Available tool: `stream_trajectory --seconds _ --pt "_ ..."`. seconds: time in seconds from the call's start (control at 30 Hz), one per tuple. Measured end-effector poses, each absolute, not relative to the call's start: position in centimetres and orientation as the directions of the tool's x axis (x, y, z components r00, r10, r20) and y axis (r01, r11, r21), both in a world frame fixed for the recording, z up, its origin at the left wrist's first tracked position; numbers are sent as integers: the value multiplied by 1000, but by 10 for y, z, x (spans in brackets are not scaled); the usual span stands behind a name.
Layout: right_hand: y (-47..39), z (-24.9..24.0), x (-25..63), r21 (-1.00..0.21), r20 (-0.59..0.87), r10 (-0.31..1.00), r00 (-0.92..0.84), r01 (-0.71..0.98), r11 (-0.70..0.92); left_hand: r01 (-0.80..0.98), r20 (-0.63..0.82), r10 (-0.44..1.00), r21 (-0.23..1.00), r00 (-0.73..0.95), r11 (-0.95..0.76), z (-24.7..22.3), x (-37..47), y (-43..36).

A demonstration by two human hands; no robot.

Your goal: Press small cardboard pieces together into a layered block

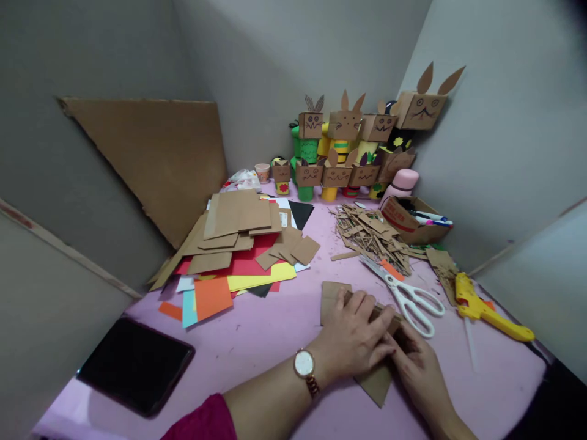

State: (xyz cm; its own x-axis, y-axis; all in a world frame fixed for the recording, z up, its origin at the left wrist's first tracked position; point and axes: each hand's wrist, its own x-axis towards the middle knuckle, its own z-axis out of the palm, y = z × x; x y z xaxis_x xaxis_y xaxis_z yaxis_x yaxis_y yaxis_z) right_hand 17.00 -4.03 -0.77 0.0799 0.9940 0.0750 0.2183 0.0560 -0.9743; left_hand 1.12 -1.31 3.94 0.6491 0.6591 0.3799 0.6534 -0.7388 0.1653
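Note:
Close in front of me lies a folded piece of brown cardboard [378, 386], mostly covered by my hands. My left hand [351, 333], with a watch [304, 365] on its wrist, presses over the top of it with fingers bent across the fold. From the right side, my right hand [415, 360] pinches the cardboard's near edge between thumb and fingers. The two hands touch, and the left one hides much of the piece. Just beyond my right hand rest white-handled scissors [413, 299], blades pointing away to the left.
A yellow glue gun [486, 308] lies at the right. Cardboard scraps [367, 232] heap behind the scissors, near a box of pens [408, 229]. Cardboard squares [238, 214] and coloured paper [213, 299] pile at left, a black tablet [137, 363] nearer. Cardboard animal figures [337, 174] stand behind.

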Motion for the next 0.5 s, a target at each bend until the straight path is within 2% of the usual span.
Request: stream_trajectory --seconds 0.2,0.37,0.5 --pt "-43 -1 170 -987 33 995 90 162 18 605 346 617 157 707 -781 43 10 -17" --pt "-44 10 167 -996 34 996 79 90 27 616 402 581 49 708 -786 43 9 -22" --pt "-34 18 168 -994 27 1000 -11 105 28 652 430 586 -9 687 -758 42 6 -19"
